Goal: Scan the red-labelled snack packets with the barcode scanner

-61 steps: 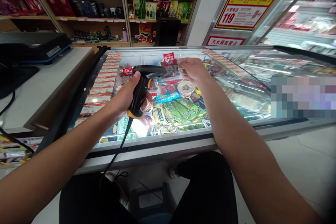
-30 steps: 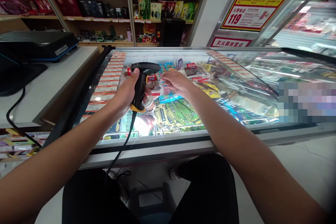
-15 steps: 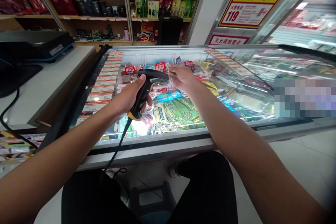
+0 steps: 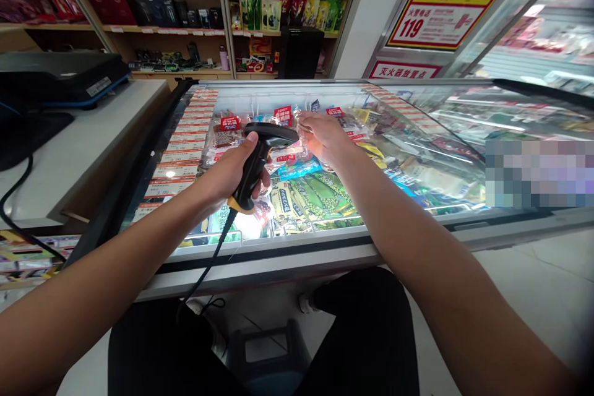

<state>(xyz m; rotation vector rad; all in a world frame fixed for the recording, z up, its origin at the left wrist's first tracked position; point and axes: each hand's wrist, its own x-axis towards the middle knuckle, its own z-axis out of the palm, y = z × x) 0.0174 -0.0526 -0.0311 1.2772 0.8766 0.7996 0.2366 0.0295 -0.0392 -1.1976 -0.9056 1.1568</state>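
Grasping the scanner [image 4: 255, 167], the left hand [image 4: 233, 165] is wrapped firmly around its handle, with the thumb laid along the top and the nose turned toward three o'clock. And at one o'clock from that scanner, the clear packet with the red label [image 4: 282, 116] is presented, partly covered by the scanner's head; its near edge seems to be pinched by the right hand [image 4: 325, 136], seen between two and three o'clock. So, two stages can be called done: the scanner has been taken up, and the packet has been caught at its edge. Whether a reading has been taken cannot be told, as no light or display is shown, and whether the trigger is pressed is hidden by the fingers. Left undone, clearly, is the release of the packet. Farther out, another red-topped packet [image 4: 227, 127] is seen between ten and eleven o'clock, and one more, the far-right packet [image 4: 335, 112], at two; both are left unheld, and whether either has been read cannot be judged. Green packets [image 4: 327, 193] are spread at four o'clock, inside the freezer [image 4: 297, 266], while the cord [image 4: 206, 272] is trailed toward seven.
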